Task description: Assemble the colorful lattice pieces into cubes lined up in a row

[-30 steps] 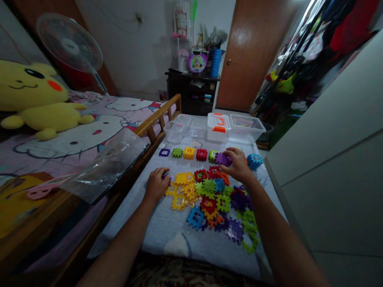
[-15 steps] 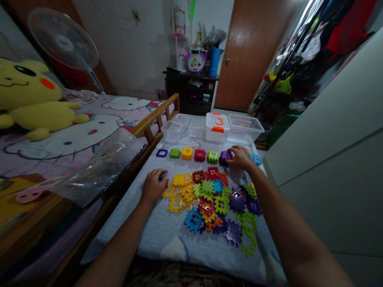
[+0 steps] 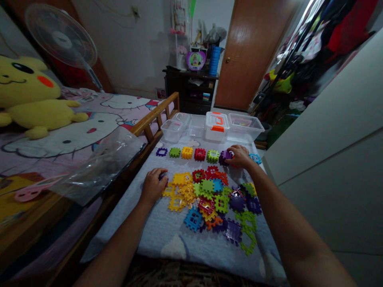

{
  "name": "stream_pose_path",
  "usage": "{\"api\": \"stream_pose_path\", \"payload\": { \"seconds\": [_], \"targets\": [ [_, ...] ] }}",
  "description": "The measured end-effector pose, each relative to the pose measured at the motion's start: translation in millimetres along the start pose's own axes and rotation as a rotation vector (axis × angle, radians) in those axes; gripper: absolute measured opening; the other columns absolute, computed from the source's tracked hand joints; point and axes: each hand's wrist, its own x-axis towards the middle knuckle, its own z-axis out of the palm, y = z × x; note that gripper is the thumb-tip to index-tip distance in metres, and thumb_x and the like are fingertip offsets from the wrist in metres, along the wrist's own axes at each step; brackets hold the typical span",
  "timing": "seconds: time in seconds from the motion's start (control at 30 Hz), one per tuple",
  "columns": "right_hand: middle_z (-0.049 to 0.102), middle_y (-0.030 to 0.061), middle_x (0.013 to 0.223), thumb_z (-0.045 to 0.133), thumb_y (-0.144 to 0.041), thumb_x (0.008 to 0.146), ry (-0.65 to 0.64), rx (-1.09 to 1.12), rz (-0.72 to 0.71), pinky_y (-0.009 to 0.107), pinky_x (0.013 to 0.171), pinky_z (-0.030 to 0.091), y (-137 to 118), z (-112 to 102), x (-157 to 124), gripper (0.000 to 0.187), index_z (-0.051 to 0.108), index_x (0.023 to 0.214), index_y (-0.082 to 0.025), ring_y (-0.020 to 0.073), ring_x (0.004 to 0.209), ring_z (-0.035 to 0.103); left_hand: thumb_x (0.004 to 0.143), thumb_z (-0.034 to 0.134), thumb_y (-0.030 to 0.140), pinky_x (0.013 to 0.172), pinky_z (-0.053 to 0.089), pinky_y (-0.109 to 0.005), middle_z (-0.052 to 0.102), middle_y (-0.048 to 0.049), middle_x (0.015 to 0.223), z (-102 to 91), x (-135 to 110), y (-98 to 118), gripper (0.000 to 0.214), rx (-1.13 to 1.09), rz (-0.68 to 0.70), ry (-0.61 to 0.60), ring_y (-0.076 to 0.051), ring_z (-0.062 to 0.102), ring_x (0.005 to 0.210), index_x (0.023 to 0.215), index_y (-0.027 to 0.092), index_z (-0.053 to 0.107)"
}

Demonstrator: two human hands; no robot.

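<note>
A heap of flat interlocking plastic tiles (image 3: 215, 201) in several colours lies on a pale blue blanket (image 3: 167, 231). Behind it runs a row of small stacks: purple (image 3: 162, 152), green (image 3: 175, 152), yellow (image 3: 187, 152), red (image 3: 200, 154), light green (image 3: 212, 156), purple (image 3: 224, 157) and blue (image 3: 255, 158). My right hand (image 3: 239, 156) is curled over the far purple stack, fingers touching it. My left hand (image 3: 153, 185) rests closed at the heap's left edge, next to the yellow tiles, with a dark piece under its fingers that I cannot name.
Clear plastic boxes (image 3: 172, 130) and a white box with orange latches (image 3: 217, 125) stand behind the row. A wooden bed rail (image 3: 149, 119) borders the left, with a plastic bag (image 3: 101, 163) and a yellow plush (image 3: 32, 99) on the bed. A white cabinet (image 3: 329, 139) is close on the right.
My right hand moved back from above the heap to the purple stack in the row and stays on it. The left hand has hardly moved.
</note>
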Motion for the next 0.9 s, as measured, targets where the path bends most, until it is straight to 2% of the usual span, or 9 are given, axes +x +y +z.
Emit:
{"api": "stream_pose_path", "payload": {
  "seconds": [0.23, 0.6, 0.9],
  "targets": [
    [0.059, 0.0102, 0.135, 0.074, -0.041, 0.071, 0.002, 0.012, -0.04, 0.047, 0.106, 0.036, 1.6, -1.0, 2.2, 0.052, 0.069, 0.12, -0.026, 0.034, 0.125, 0.049, 0.081, 0.05, 0.032, 0.102, 0.047, -0.042, 0.071, -0.0089, 0.108, 1.0, 0.2, -1.3, 0.029, 0.002, 0.005, 0.002, -0.027, 0.062, 0.106, 0.1, 0.02, 0.068],
    [0.059, 0.0111, 0.136, 0.073, -0.041, 0.072, -0.012, 0.015, -0.042, 0.048, 0.105, 0.037, -1.3, -0.5, 2.5, 0.053, 0.068, 0.123, -0.025, 0.0347, 0.127, 0.049, 0.081, 0.05, 0.033, 0.1, 0.048, -0.043, 0.071, -0.0092, 0.106, 2.9, 0.0, -4.5, 0.029, 0.013, 0.026, 0.021, -0.027, 0.063, 0.104, 0.1, 0.019, 0.069],
    [0.055, 0.0139, 0.141, 0.076, -0.047, 0.069, -0.022, -0.043, -0.037, 0.052, 0.109, 0.032, -2.8, -0.8, 2.8, 0.073, 0.059, 0.136, -0.023, 0.0379, 0.131, 0.044, 0.081, 0.05, 0.033, 0.101, 0.048, -0.043, 0.071, -0.0095, 0.105, 2.9, 0.3, -4.2, 0.03, 0.013, 0.018, 0.019, -0.027, 0.062, 0.104, 0.1, 0.019, 0.069]
  ]
}}
